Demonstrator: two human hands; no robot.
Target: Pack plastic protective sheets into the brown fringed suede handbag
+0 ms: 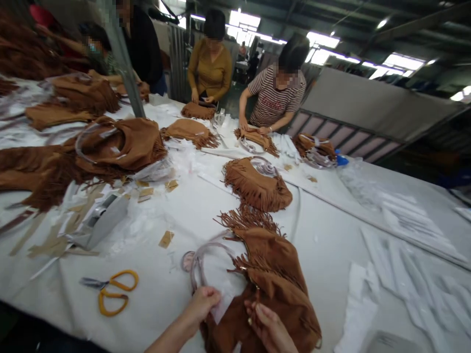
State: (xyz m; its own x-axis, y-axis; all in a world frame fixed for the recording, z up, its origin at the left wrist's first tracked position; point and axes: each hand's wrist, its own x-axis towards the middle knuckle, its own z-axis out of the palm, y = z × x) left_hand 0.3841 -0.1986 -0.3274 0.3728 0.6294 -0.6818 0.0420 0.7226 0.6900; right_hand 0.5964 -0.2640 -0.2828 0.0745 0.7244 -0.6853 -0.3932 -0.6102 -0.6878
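Right in front of me, a brown suede-like handbag [294, 299] with fringe lies on the white table. My left hand [202, 306] is closed at the bag's left side, pinching a thin, whitish translucent sheet [223, 305] between thumb and fingers. The bag's handle [196, 260], wrapped in clear film, loops just beyond that hand. Over the bag's middle, my right hand [270, 326] has its fingertips pinched at a small brown zipper pull [257, 293]. The bag's lower part runs out of the picture.
Scissors [110, 291] with yellow handles lie left. Beyond them are a grey box [99, 223], paper tags [166, 239] and piled brown bags [121, 147]. Another fringed bag [257, 184] lies ahead. White strips [405, 289] cover the right. Across the table, several people [275, 93] handle bags beside a metal post [125, 63].
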